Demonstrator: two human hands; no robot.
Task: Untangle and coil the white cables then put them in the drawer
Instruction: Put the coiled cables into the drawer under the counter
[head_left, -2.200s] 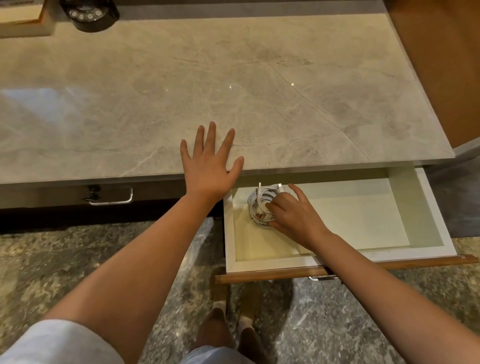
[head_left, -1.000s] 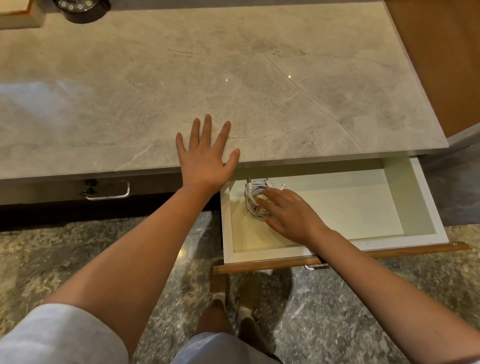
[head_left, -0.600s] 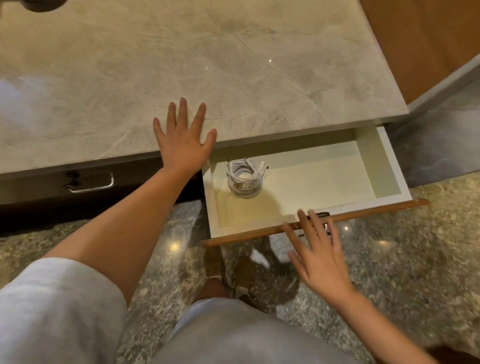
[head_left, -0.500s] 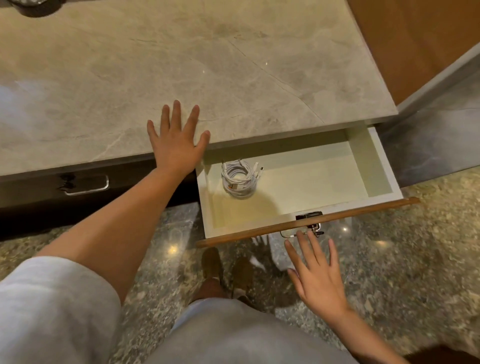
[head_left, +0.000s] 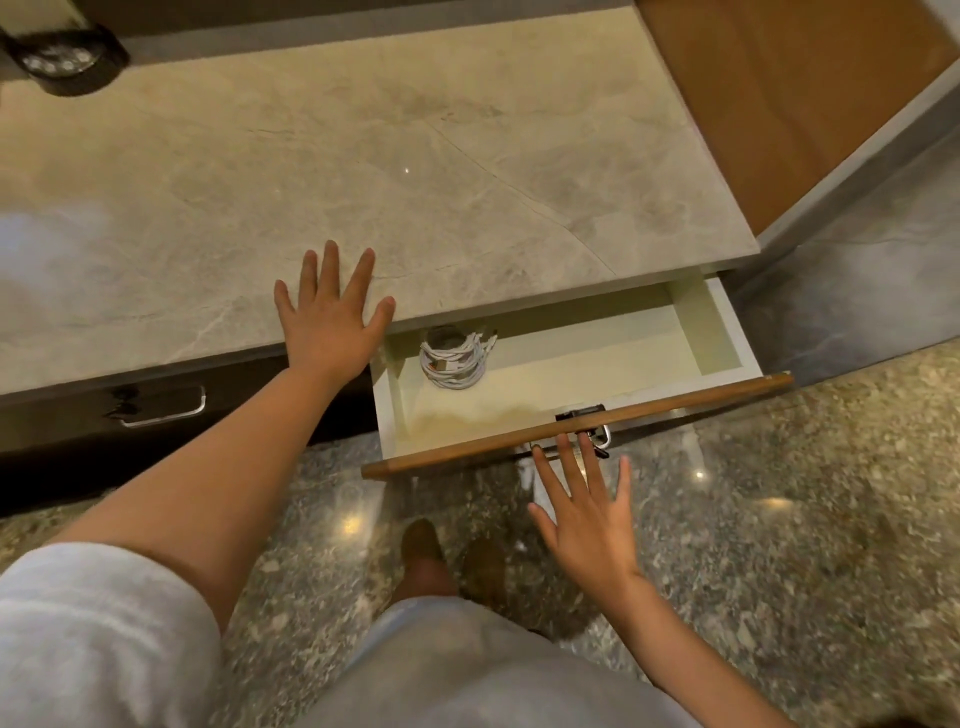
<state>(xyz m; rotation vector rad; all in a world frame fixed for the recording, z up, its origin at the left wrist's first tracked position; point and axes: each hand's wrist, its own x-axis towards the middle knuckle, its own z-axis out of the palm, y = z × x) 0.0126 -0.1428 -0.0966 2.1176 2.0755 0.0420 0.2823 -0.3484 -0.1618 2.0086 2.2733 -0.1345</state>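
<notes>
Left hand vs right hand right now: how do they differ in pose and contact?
The left hand lies flat, palm down, on the stone countertop, beside the open drawer. The right hand is lower, in front of the drawer, its fingertips at the metal handle; whether they touch it is unclear. The left rests on a surface; the right's palm rests on nothing. Both are open, fingers spread, holding nothing; the coiled white cables lie in the drawer.

Short white sleeve (head_left: 98, 623), grey shorts (head_left: 467, 670), brown shoes (head_left: 421, 545).

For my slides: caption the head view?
Coiled white cables lie in open drawer; right hand at its front.
</notes>
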